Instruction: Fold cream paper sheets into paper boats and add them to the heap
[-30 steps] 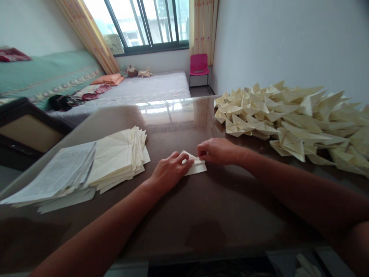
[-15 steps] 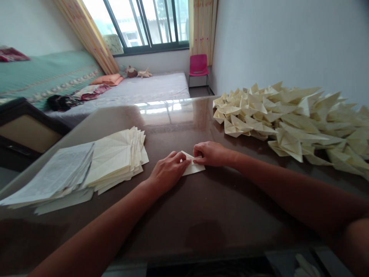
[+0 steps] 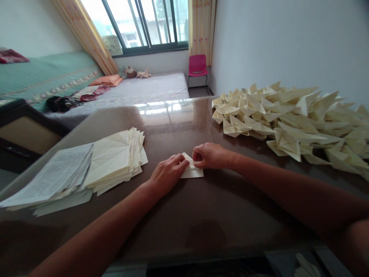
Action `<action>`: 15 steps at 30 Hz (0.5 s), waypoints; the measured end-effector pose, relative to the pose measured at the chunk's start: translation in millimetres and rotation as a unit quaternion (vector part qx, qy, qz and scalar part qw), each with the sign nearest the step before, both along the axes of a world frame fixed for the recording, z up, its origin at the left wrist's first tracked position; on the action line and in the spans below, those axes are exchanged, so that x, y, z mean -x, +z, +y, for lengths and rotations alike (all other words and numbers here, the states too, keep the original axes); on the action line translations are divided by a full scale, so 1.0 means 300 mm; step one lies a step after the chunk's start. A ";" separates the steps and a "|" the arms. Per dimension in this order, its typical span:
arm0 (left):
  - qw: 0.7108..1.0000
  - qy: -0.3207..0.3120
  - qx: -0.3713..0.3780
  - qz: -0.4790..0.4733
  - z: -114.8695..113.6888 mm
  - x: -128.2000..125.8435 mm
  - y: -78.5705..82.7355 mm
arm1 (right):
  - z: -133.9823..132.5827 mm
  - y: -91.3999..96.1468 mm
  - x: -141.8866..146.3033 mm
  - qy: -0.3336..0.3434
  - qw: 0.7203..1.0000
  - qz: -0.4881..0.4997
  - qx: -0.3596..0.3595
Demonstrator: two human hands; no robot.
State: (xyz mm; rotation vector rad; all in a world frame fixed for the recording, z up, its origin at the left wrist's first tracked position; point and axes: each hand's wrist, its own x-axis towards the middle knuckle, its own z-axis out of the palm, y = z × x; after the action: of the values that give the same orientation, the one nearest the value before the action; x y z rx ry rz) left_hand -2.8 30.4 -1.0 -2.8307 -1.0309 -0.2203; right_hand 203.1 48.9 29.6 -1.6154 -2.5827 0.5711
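Note:
A small folded piece of cream paper [image 3: 192, 172] lies on the glossy brown table [image 3: 184, 215], in front of me. From its left side my left hand [image 3: 170, 169] grips it, fingers bent and thumb pressed onto the paper. My right hand [image 3: 209, 154] has its fingertips pinched on the paper's right part, with the fingers curled. Both hands hide some of the folds. Left of them rests a stack of creased cream sheets [image 3: 111, 154], partly under or beside grey printed sheets [image 3: 54, 173].
A large heap of folded cream paper shapes [image 3: 259, 111] covers the table's right side by the wall. Beyond the table are a bed [image 3: 161, 86], a pink chair [image 3: 198, 66] and a window. A dark wooden chair [image 3: 25, 132] stands at the left.
The folded paper has turned slightly, showing more of its lower part and top corner. My right fingers have curled in closer together; my left hand has barely shifted.

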 end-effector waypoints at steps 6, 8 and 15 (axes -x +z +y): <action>1.000 -0.028 0.008 -0.004 -0.002 0.002 -0.008 | 0.006 -0.007 0.002 -0.005 1.000 -0.018 0.012; 1.000 -0.029 0.009 0.003 -0.005 -0.001 -0.010 | 0.014 -0.020 0.004 -0.013 1.000 -0.005 0.020; 1.000 0.007 0.009 0.007 -0.022 -0.014 -0.004 | 0.029 -0.042 -0.004 -0.004 0.992 0.092 0.085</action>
State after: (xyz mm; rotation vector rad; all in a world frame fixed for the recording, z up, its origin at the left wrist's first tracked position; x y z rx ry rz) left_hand 1.4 23.7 -2.2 -2.8359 -1.0559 -0.1907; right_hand 204.4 57.5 16.9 -1.5343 -2.4502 0.9169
